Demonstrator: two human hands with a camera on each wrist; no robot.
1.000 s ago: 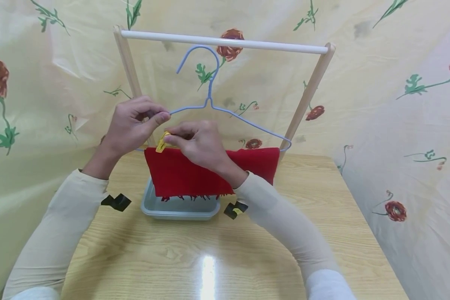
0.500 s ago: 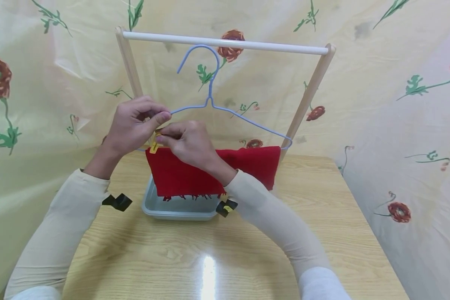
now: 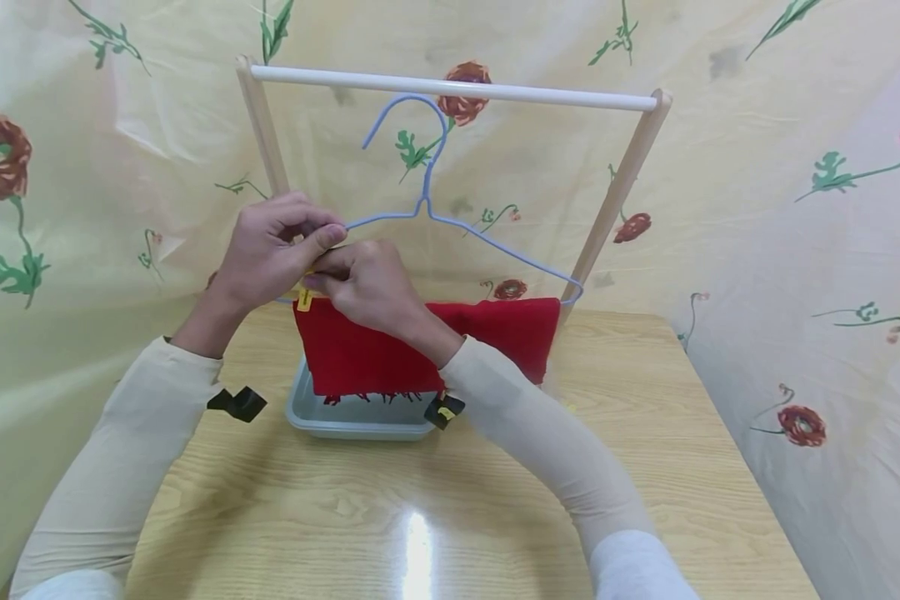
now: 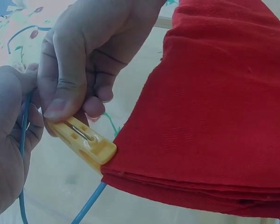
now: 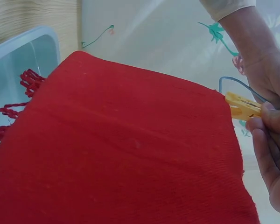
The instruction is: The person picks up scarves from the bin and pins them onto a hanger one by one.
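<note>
A red fringed scarf (image 3: pixel 375 358) hangs folded over the lower bar of a blue wire hanger (image 3: pixel 424 179). My left hand (image 3: pixel 266 254) pinches the hanger's left shoulder between thumb and fingers. Close beneath it, my right hand (image 3: pixel 371 287) pinches a yellow clothespin (image 4: pixel 86 142) by its handle ends. In the left wrist view the clothespin's tip meets the scarf's upper corner, where the bar comes out of the folds. How deep it reaches over the cloth is hard to tell. The hanger's left end is partly behind my left hand.
Behind the hanger stands a wooden rack with a white crossbar (image 3: pixel 457 87). A grey-blue tray (image 3: pixel 360 431) sits on the wood-grain table (image 3: pixel 330 517) below the scarf's fringe. Flower-patterned sheeting (image 3: pixel 757 208) lines the back and sides.
My right hand has moved left with the clothespin, from over the scarf to its left upper corner. My left hand keeps its grip on the hanger, which has shifted slightly right.
</note>
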